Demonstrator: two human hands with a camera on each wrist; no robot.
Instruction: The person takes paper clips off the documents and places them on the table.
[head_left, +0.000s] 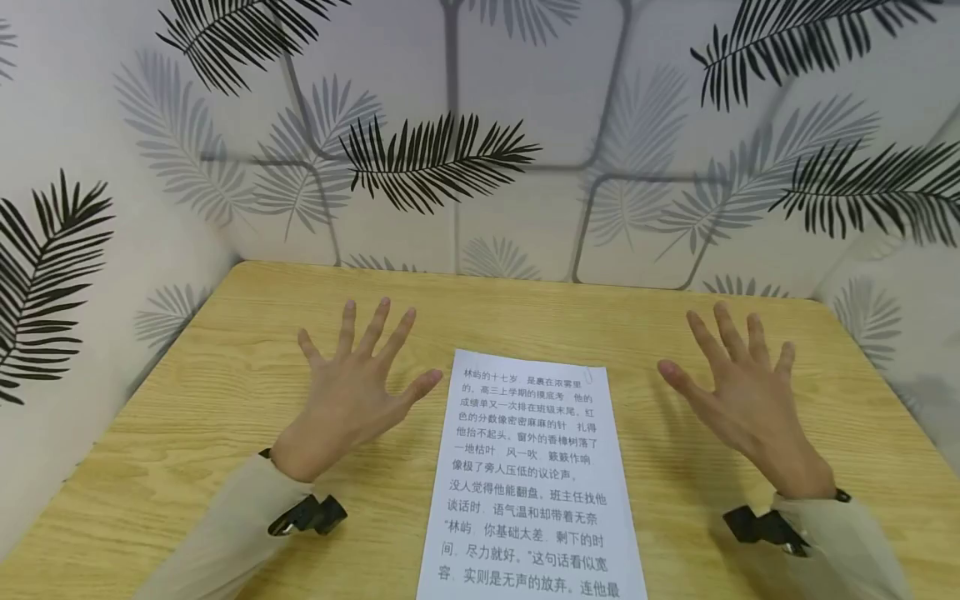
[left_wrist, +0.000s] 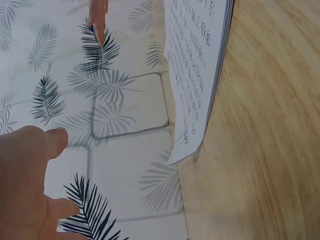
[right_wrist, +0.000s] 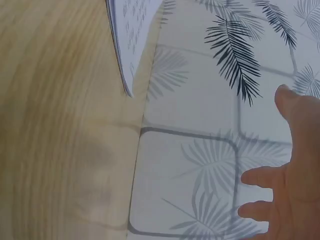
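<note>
A stack of white paper sheets (head_left: 528, 475) printed with Chinese text lies on the wooden table, with a paper clip (head_left: 588, 375) at its top right corner. To its left, my left hand (head_left: 348, 400) hovers palm down with fingers spread, its thumb tip close to the sheets' edge in the head view. On the other side, my right hand (head_left: 750, 408) is raised over the table, fingers also spread and holding nothing. The left wrist view shows the stack's layered edge (left_wrist: 220, 80) and a slightly lifted corner. Part of the stack runs out of the head view at the bottom.
The wooden table (head_left: 562, 317) meets a wall (head_left: 517, 225) covered in leaf-patterned paper at its far edge. Black straps with buckles sit at both wrists, over light sleeves (head_left: 232, 533).
</note>
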